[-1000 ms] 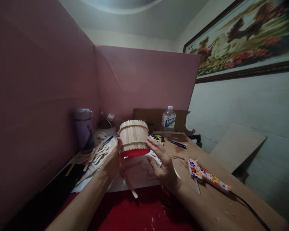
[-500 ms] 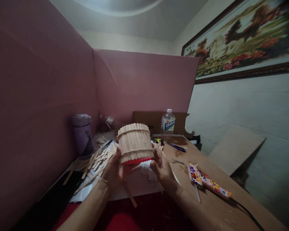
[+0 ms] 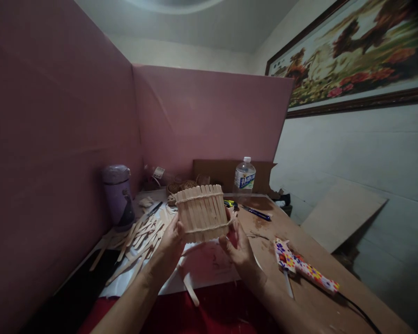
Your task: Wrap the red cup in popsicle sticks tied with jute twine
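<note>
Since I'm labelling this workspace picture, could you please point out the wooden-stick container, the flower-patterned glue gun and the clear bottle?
Wooden-stick container (image 3: 202, 213): head view, middle of its stick-covered side.
Flower-patterned glue gun (image 3: 305, 268): head view, on its handle.
Clear bottle (image 3: 245, 179): head view, on its label.

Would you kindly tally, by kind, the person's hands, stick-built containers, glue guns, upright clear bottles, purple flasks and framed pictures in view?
Hands: 2 (left hand, right hand)
Stick-built container: 1
Floral glue gun: 1
Upright clear bottle: 1
Purple flask: 1
Framed picture: 1
Total: 7
</note>
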`<act>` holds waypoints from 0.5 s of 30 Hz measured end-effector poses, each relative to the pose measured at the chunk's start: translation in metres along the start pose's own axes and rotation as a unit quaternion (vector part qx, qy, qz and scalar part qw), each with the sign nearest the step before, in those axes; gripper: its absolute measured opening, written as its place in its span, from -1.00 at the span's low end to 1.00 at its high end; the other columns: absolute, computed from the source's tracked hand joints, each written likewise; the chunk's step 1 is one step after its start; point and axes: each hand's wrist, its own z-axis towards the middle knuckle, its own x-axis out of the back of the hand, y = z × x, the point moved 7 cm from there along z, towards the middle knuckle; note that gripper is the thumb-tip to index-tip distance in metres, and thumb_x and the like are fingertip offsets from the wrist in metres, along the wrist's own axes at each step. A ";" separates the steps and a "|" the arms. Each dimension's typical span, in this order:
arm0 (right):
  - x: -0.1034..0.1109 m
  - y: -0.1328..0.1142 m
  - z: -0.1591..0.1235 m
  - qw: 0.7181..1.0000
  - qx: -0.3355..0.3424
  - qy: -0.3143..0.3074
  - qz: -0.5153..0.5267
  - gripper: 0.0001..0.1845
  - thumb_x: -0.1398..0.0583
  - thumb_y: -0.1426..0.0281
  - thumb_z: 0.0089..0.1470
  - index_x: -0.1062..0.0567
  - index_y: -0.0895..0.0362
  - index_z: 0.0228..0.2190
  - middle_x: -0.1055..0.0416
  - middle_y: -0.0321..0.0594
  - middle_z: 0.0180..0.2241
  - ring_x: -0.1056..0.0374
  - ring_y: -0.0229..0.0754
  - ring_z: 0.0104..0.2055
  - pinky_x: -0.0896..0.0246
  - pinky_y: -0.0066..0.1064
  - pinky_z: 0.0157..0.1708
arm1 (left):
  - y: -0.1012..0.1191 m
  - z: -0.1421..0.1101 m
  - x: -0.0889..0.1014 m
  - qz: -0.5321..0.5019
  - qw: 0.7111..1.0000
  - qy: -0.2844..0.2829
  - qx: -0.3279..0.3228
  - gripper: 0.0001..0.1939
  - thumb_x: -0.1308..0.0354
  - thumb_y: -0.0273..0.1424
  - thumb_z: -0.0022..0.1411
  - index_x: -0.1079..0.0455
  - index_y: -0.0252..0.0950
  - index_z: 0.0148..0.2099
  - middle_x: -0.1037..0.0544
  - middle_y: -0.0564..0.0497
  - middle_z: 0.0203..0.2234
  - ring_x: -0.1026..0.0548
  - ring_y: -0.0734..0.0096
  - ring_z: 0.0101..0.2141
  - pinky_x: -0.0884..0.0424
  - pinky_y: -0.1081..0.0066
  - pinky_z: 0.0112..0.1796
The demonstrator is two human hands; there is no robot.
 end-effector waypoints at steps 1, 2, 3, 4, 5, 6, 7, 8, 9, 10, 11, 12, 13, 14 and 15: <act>-0.001 0.000 0.000 1.000 -0.003 -0.003 0.001 -0.19 -0.19 0.04 0.11 -0.07 0.05 0.28 -0.19 -0.02 0.24 -0.02 0.03 0.33 0.06 -0.04 0.29 | 0.001 0.001 0.000 0.009 1.000 -0.001 -0.013 0.00 -0.41 0.00 -0.19 -0.23 -0.27 0.26 -0.51 -0.23 0.04 -0.35 -0.11 0.15 -0.29 0.12 0.12; -0.001 -0.001 0.000 1.000 -0.005 -0.005 0.003 -0.18 -0.19 0.05 0.11 -0.07 0.05 0.28 -0.19 -0.02 0.24 -0.01 0.03 0.33 0.07 -0.04 0.29 | 0.001 0.002 0.002 0.025 0.999 -0.001 -0.024 0.04 -0.45 -0.03 -0.25 -0.22 -0.28 0.26 -0.51 -0.24 0.04 -0.36 -0.14 0.13 -0.31 0.11 0.09; -0.001 -0.001 -0.001 1.000 -0.007 -0.005 0.004 -0.19 -0.20 0.05 0.10 -0.08 0.05 0.28 -0.19 -0.02 0.24 -0.01 0.03 0.33 0.07 -0.04 0.29 | 0.001 0.002 0.003 0.043 0.999 -0.002 -0.033 0.05 -0.47 -0.05 -0.28 -0.22 -0.28 0.26 -0.51 -0.25 0.03 -0.39 -0.16 0.10 -0.33 0.11 0.07; -0.002 0.000 -0.001 1.000 -0.009 -0.005 0.007 -0.19 -0.20 0.06 0.10 -0.08 0.04 0.27 -0.19 -0.02 0.24 -0.02 0.04 0.33 0.06 -0.04 0.29 | 0.001 0.003 0.004 0.062 0.997 -0.002 -0.038 0.03 -0.47 -0.08 -0.25 -0.21 -0.29 0.26 -0.51 -0.26 0.02 -0.41 -0.17 0.08 -0.36 0.10 0.04; -0.002 0.000 -0.001 1.000 -0.010 -0.005 0.011 -0.20 -0.20 0.06 0.10 -0.08 0.04 0.27 -0.19 -0.02 0.24 -0.03 0.04 0.33 0.03 -0.04 0.28 | 0.001 0.003 0.006 0.078 0.996 -0.002 -0.042 0.00 -0.46 -0.11 -0.21 -0.20 -0.28 0.26 -0.52 -0.25 0.02 -0.44 -0.16 0.05 -0.38 0.11 0.01; -0.002 0.001 -0.002 1.000 -0.010 -0.004 0.012 -0.20 -0.20 0.07 0.11 -0.09 0.03 0.27 -0.19 -0.02 0.24 -0.04 0.05 0.32 0.01 -0.03 0.27 | 0.001 0.003 0.006 0.089 0.995 0.000 -0.043 -0.05 -0.45 -0.14 -0.16 -0.19 -0.27 0.26 -0.52 -0.25 0.01 -0.45 -0.15 0.03 -0.40 0.11 -0.01; -0.002 0.001 -0.002 1.000 -0.008 -0.002 0.012 -0.21 -0.20 0.07 0.11 -0.09 0.03 0.27 -0.19 -0.02 0.24 -0.05 0.05 0.32 0.00 -0.03 0.26 | 0.001 0.002 0.007 0.095 0.994 0.001 -0.045 -0.08 -0.43 -0.17 -0.11 -0.19 -0.27 0.26 -0.51 -0.24 0.02 -0.46 -0.13 0.02 -0.41 0.12 -0.03; -0.002 0.002 -0.003 1.000 -0.005 -0.001 0.010 -0.21 -0.20 0.07 0.11 -0.09 0.04 0.27 -0.19 -0.02 0.24 -0.05 0.06 0.31 0.00 -0.03 0.26 | 0.002 0.001 0.006 0.101 0.994 0.000 -0.047 -0.12 -0.41 -0.19 -0.07 -0.18 -0.26 0.27 -0.51 -0.24 0.03 -0.46 -0.13 0.02 -0.42 0.12 -0.04; -0.002 0.002 -0.003 1.000 -0.004 0.000 0.007 -0.20 -0.20 0.07 0.11 -0.08 0.04 0.27 -0.18 -0.02 0.24 -0.05 0.06 0.32 0.01 -0.02 0.26 | 0.003 0.001 0.005 0.106 0.993 -0.001 -0.049 -0.15 -0.39 -0.21 -0.04 -0.17 -0.27 0.27 -0.50 -0.25 0.04 -0.46 -0.12 0.03 -0.42 0.12 -0.04; -0.002 0.003 -0.003 1.000 -0.003 0.000 0.005 -0.19 -0.20 0.06 0.11 -0.07 0.04 0.28 -0.18 -0.02 0.24 -0.04 0.06 0.32 0.01 -0.02 0.27 | 0.004 0.000 0.004 0.110 0.993 -0.002 -0.048 -0.17 -0.37 -0.23 -0.01 -0.16 -0.27 0.27 -0.48 -0.25 0.05 -0.45 -0.12 0.03 -0.42 0.12 -0.04; -0.002 0.003 -0.003 1.000 -0.005 -0.001 0.002 -0.18 -0.20 0.06 0.11 -0.06 0.04 0.28 -0.19 -0.02 0.24 -0.04 0.06 0.32 0.02 -0.01 0.27 | 0.004 -0.001 0.002 0.113 0.993 -0.002 -0.045 -0.18 -0.36 -0.25 0.01 -0.15 -0.27 0.28 -0.47 -0.26 0.06 -0.44 -0.12 0.04 -0.41 0.11 -0.03; -0.002 0.004 -0.003 1.000 -0.009 -0.003 0.000 -0.18 -0.19 0.06 0.11 -0.05 0.04 0.29 -0.19 -0.02 0.24 -0.04 0.06 0.32 0.01 -0.01 0.27 | 0.005 -0.001 0.001 0.114 0.993 -0.002 -0.043 -0.17 -0.35 -0.26 0.02 -0.13 -0.27 0.29 -0.47 -0.26 0.07 -0.44 -0.12 0.05 -0.40 0.10 -0.01; -0.002 0.004 -0.004 1.000 -0.014 -0.004 -0.002 -0.17 -0.19 0.05 0.11 -0.04 0.04 0.29 -0.20 -0.01 0.23 -0.05 0.06 0.32 0.01 -0.01 0.26 | 0.006 -0.001 0.000 0.111 0.993 -0.003 -0.041 -0.15 -0.35 -0.27 0.01 -0.11 -0.27 0.30 -0.46 -0.26 0.08 -0.43 -0.12 0.06 -0.38 0.09 0.01; -0.002 0.003 -0.003 1.000 -0.017 -0.005 -0.005 -0.17 -0.19 0.06 0.11 -0.04 0.04 0.29 -0.20 -0.01 0.23 -0.04 0.06 0.32 0.01 -0.02 0.26 | 0.007 -0.002 -0.001 0.106 0.994 -0.004 -0.041 -0.13 -0.36 -0.26 0.00 -0.09 -0.27 0.31 -0.45 -0.26 0.08 -0.41 -0.13 0.07 -0.37 0.08 0.02; -0.001 0.002 -0.003 1.000 -0.018 -0.004 -0.010 -0.18 -0.19 0.06 0.12 -0.05 0.04 0.29 -0.21 -0.01 0.22 -0.04 0.05 0.32 0.02 -0.02 0.27 | 0.007 -0.002 -0.002 0.098 0.994 -0.005 -0.040 -0.11 -0.36 -0.24 -0.01 -0.09 -0.27 0.32 -0.45 -0.26 0.09 -0.40 -0.14 0.09 -0.35 0.06 0.04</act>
